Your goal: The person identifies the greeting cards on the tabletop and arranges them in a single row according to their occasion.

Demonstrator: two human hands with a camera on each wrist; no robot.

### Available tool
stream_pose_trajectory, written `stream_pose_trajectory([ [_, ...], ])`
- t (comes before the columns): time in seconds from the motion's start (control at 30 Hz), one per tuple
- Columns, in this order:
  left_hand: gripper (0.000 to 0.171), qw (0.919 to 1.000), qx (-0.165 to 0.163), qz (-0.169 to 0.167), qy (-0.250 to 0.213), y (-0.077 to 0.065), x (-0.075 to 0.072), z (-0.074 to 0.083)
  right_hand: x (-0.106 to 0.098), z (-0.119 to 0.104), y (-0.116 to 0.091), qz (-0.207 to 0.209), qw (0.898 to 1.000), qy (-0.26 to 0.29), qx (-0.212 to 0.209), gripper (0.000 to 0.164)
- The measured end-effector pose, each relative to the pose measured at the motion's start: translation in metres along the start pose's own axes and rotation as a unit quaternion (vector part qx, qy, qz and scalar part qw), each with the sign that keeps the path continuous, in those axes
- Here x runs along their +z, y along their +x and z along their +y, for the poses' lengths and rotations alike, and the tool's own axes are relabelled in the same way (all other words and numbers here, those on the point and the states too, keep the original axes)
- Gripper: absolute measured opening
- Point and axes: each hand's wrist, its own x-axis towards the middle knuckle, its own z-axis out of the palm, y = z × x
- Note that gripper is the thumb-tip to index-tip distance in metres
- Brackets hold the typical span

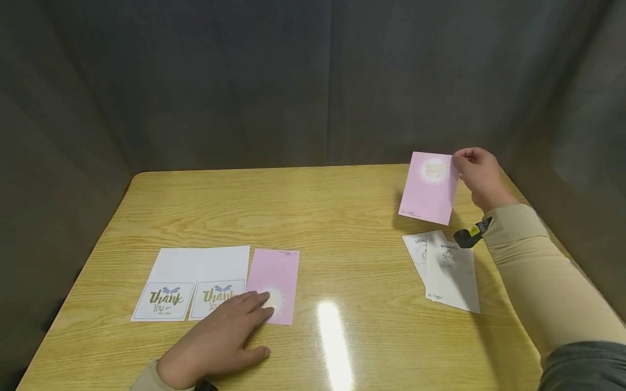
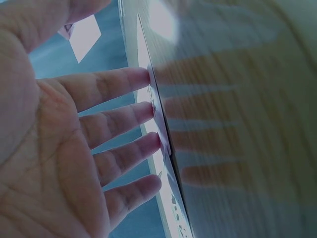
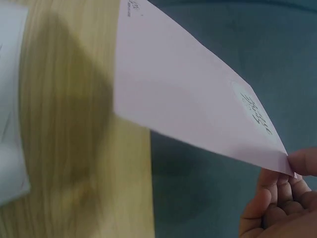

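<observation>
At the far right of the table, my right hand (image 1: 481,176) pinches a pink card (image 1: 430,190) by one corner, thumb against curled fingers. That card has a pale round patch with lettering and is raised above the wood, as the right wrist view of the pink card (image 3: 188,94) also shows. My left hand (image 1: 222,336) lies with fingers stretched out, fingertips on a second pink card (image 1: 275,271) flat on the table. Beside that card, on its left, are two white "Thank You" cards (image 1: 163,296), the right one partly covered by my left hand.
Two white cards (image 1: 452,277) with small drawings overlap at the right, below the raised pink card. The wooden table (image 1: 313,212) ends at dark grey curtains (image 1: 235,81) behind and on both sides. A bright reflection lies near the front middle.
</observation>
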Motion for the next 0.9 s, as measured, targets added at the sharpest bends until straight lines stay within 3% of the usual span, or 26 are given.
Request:
stream_pose_trajectory([
  [0.37, 0.064, 1.0000, -0.001, 0.003, 0.003, 0.002, 0.003, 0.002, 0.032, -0.019, -0.018, -0.080, 0.996, 0.029, -0.040, 0.030],
  [0.67, 0.064, 0.9999, 0.007, 0.005, 0.013, 0.005, 0.004, 0.001, 0.061, -0.019, -0.034, -0.174, 0.984, 0.033, -0.018, 0.029],
  [0.9, 0.062, 0.9999, 0.007, 0.003, 0.009, 0.007, 0.002, 0.001, 0.079, -0.018, -0.044, -0.214, 0.976, 0.035, -0.012, 0.027],
])
